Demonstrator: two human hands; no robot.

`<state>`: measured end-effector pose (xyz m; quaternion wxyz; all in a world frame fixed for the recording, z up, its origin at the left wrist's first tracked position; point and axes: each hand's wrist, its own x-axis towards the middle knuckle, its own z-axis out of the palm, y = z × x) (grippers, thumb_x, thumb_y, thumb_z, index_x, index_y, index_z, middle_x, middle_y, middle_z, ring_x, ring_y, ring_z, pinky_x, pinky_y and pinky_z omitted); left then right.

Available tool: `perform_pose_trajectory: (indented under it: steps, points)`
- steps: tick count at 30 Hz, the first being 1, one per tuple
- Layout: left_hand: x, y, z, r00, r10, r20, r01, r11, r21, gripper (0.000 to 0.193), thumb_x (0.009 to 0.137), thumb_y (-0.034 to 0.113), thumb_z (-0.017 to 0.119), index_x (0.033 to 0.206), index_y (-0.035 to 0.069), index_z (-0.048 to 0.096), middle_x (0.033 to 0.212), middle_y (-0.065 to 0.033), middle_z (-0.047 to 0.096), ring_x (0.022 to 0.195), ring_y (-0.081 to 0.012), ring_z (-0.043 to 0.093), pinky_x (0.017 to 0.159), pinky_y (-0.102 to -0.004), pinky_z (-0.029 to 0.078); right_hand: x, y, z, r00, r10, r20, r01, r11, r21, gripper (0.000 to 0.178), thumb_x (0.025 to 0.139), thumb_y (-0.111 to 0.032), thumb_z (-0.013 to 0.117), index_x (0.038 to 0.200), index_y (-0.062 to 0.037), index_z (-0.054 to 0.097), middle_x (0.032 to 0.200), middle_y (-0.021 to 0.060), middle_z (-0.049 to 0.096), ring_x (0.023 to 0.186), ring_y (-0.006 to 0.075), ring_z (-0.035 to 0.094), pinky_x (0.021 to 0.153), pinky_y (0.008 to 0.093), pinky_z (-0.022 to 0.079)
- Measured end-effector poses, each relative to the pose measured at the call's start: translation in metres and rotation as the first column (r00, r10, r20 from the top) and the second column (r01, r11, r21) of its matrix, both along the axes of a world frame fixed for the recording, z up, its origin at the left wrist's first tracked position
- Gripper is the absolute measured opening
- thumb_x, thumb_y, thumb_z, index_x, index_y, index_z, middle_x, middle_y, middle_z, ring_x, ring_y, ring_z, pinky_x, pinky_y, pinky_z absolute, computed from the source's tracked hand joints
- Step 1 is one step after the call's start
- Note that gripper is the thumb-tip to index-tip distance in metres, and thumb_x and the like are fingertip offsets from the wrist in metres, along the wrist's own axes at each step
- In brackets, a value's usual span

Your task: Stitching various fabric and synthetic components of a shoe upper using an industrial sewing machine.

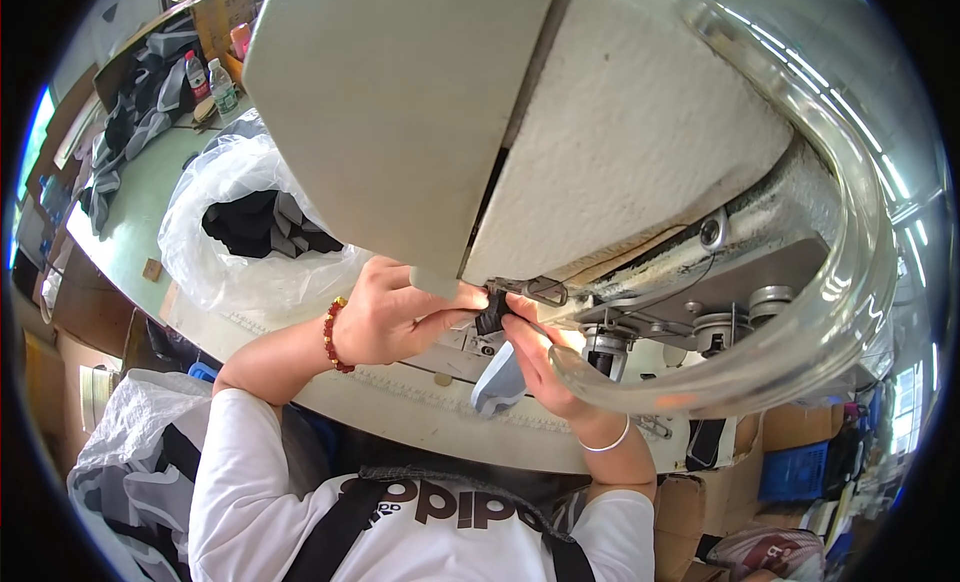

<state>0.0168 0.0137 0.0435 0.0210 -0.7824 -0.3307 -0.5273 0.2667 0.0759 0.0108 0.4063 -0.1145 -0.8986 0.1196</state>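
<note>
Fingers [447, 306] pinch black fabric [490, 314] close under machine head [390, 122], inside table edge [450, 444].

My bench [400, 414] carries a sewing machine [400, 112], 2 bottles [222, 88] toward its far left corner, a translucent bag [190, 252] of black-and-grey cloth [240, 227] nearer me, and a brown block [152, 270] by its front edge.

White shirt [440, 557] and black straps [335, 530] are worn; red-beaded bracelet [330, 344] behind left fingers [436, 305], pale bangle [607, 447] behind right fingers [532, 365].
</note>
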Motion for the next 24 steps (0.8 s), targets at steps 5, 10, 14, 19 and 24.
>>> perform_pose_trajectory:
  steps: [5, 10, 14, 19, 24]
  points:
    - [0.0, 0.0, -0.004, 0.994, 0.027, -0.108, -0.013, 0.992, 0.129, 0.022, 0.077, 0.006, 0.085, 0.098, 0.008, 0.08, 0.102, -0.0054, 0.078, 0.089, -0.0226, 0.075, 0.073, -0.0341, 0.059, -0.004, -0.003, 0.007, 0.996, -0.085, -0.008, 0.085, 0.98, 0.179, 0.039, 0.079, 0.012, 0.082, 0.116, 0.0058, 0.071, 0.115, 0.0221, 0.074, 0.1, 0.0318, 0.075, 0.086, 0.0376, 0.062]
    - [-0.001, 0.001, -0.006, 0.985, 0.059, -0.164, -0.022, 0.976, 0.218, 0.025, 0.076, 0.01, 0.087, 0.1, 0.008, 0.08, 0.107, -0.0058, 0.077, 0.093, -0.0228, 0.075, 0.075, -0.0347, 0.06, -0.006, -0.003, 0.009, 0.998, -0.044, -0.038, 0.047, 0.996, 0.08, 0.039, 0.077, 0.013, 0.083, 0.114, 0.0069, 0.071, 0.112, 0.0222, 0.074, 0.097, 0.0327, 0.076, 0.085, 0.0386, 0.063]
    - [0.002, 0.002, -0.003, 0.981, 0.065, -0.181, -0.018, 0.969, 0.245, 0.029, 0.077, 0.014, 0.09, 0.102, 0.007, 0.078, 0.108, -0.0057, 0.077, 0.096, -0.0226, 0.076, 0.076, -0.0352, 0.061, -0.005, -0.005, 0.005, 0.997, -0.073, -0.002, 0.073, 0.995, 0.073, 0.039, 0.077, 0.013, 0.082, 0.114, 0.0075, 0.071, 0.114, 0.0233, 0.074, 0.098, 0.034, 0.075, 0.085, 0.0395, 0.063]
    - [0.0, -0.006, 0.003, 0.951, 0.19, -0.244, -0.11, 0.945, 0.309, 0.034, 0.077, 0.018, 0.091, 0.105, 0.007, 0.076, 0.107, -0.0047, 0.076, 0.094, -0.0215, 0.075, 0.073, -0.0338, 0.059, -0.004, -0.003, 0.0, 0.989, -0.148, 0.021, 0.14, 0.967, 0.214, 0.039, 0.079, 0.011, 0.082, 0.116, 0.007, 0.071, 0.115, 0.0228, 0.074, 0.103, 0.0345, 0.074, 0.092, 0.0402, 0.061]
    - [0.008, -0.003, -0.012, 0.925, 0.304, -0.228, -0.227, 0.923, 0.31, 0.039, 0.073, 0.013, 0.088, 0.108, 0.008, 0.073, 0.109, -0.0015, 0.076, 0.083, -0.0156, 0.069, 0.062, -0.031, 0.045, -0.004, -0.002, 0.002, 0.981, -0.193, -0.03, 0.195, 0.963, 0.184, 0.037, 0.082, 0.003, 0.083, 0.117, 0.0029, 0.072, 0.111, 0.0195, 0.074, 0.101, 0.0345, 0.073, 0.089, 0.0414, 0.058]
